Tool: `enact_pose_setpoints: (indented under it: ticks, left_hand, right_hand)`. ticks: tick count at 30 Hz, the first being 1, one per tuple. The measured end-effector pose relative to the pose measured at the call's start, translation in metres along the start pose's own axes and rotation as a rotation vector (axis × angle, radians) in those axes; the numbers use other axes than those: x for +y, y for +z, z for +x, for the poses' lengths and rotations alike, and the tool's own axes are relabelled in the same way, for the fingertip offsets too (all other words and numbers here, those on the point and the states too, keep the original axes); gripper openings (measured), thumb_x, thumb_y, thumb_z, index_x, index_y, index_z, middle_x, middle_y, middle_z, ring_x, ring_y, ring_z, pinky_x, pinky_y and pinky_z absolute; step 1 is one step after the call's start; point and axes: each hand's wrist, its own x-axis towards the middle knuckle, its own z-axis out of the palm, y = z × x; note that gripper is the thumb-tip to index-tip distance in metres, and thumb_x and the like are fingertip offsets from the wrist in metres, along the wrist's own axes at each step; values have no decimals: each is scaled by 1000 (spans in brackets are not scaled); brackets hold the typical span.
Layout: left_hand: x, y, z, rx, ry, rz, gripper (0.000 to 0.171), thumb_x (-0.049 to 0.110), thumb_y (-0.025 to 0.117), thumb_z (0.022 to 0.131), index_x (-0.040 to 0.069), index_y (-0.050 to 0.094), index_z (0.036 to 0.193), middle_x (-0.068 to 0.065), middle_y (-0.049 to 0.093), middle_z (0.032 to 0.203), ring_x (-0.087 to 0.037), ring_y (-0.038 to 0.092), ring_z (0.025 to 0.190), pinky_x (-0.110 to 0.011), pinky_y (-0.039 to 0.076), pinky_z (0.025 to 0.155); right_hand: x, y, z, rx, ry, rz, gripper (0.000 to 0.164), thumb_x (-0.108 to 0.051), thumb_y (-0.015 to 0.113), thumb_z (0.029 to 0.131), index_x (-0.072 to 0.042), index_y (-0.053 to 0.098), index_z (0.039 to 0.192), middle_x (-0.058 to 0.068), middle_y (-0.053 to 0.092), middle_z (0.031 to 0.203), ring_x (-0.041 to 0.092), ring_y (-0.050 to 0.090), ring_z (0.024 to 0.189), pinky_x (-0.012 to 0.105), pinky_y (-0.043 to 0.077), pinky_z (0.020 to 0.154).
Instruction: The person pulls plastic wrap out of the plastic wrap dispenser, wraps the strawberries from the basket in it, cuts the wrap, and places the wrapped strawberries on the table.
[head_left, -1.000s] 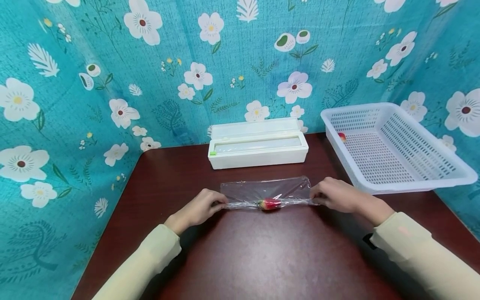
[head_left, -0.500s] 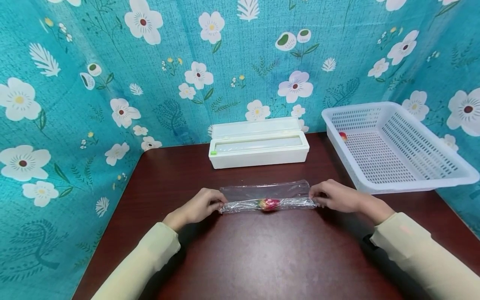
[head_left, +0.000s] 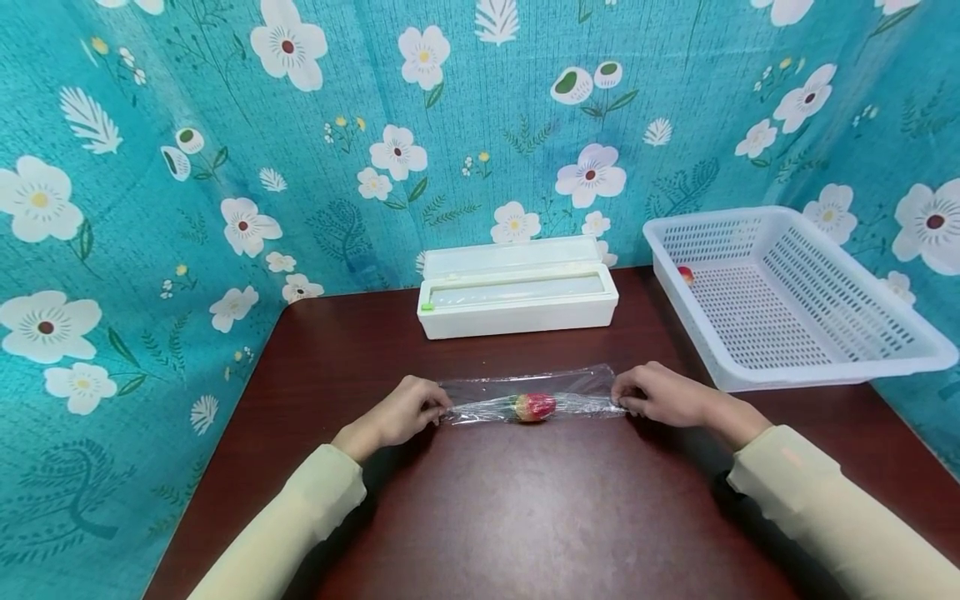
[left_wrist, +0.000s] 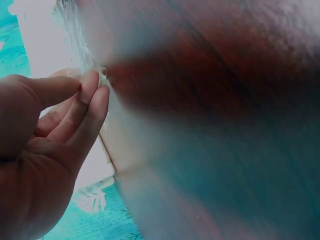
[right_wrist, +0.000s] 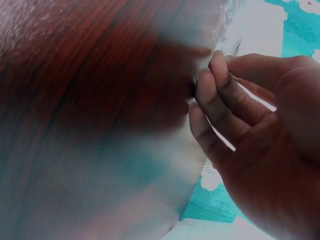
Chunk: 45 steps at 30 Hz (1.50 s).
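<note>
Feed check: I have both hands and the whole wrap in the head view. The left hand (head_left: 405,412) pinches the left end of a strip of clear film (head_left: 577,382) between thumb and fingertips; a small twist of film shows at those tips in the left wrist view. The right hand (head_left: 663,393) pinches the opposite end, thumb against fingers.

The red-and-yellow piece (head_left: 535,407) sits about midway between the hands, in the gathered near edge of the film, around the middle of the tabletop (head_left: 517,517). A flatter sheet lies beyond it, toward the far edge. I cannot tell how many layers cover the piece.

Working notes: I judge the step in hand to be gathering film around the piece. I would have both ends turn at one rate, under even, light tension; unequal pull would probably skew the roll or slide the piece sideways. The loose sheet should stay flat, since it looks apt to crease or cling. Pinching hard seems likely to tear thin film.

Surroundings: a white box (head_left: 517,323), lid raised, stands by the far edge; a white basket (head_left: 832,372) occupies the far right corner.
</note>
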Motion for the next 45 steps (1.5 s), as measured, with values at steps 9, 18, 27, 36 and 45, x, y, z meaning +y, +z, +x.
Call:
enact_pose_setpoints:
  ticks: [9,18,27,36,45]
  left_hand:
    - [6,5,4,33,69,187,17,-9,71,88,6,80,88,-2,71,86,-12,67,83,-29,58,76]
    - [14,-3,-1,56,-81,243,19,5,76,90,8,75,108,-4,71,103,-19,70,94,-38,59,79]
    - [34,-7,-7,-30,-26,276,24,14,80,90,10,75,112,0,66,110,-16,66,99,-34,58,83]
    - [28,14,1,34,41,501,13,5,78,87,9,74,99,-5,66,96,-22,66,90,-38,58,74]
    - [20,14,-1,87,5,372,10,-1,71,93,8,74,95,-2,65,91,-17,68,84,-35,58,74]
  right_hand:
    - [1,6,4,79,1,-35,15,3,69,90,-11,67,90,-10,61,70,2,53,62,25,48,60]
    - [-5,-2,0,143,43,-108,5,-11,74,93,-14,70,92,-13,60,76,4,53,69,26,47,64]
    - [-25,0,-5,183,-22,-330,26,-20,84,86,-11,75,109,0,66,101,15,61,89,39,56,76]
    - [-28,17,11,166,-125,-524,15,-6,84,79,-14,73,84,-4,60,80,14,52,70,33,47,60]
    - [-21,14,11,148,-73,-421,19,-1,78,85,-18,71,82,-7,58,81,11,54,74,32,50,63]
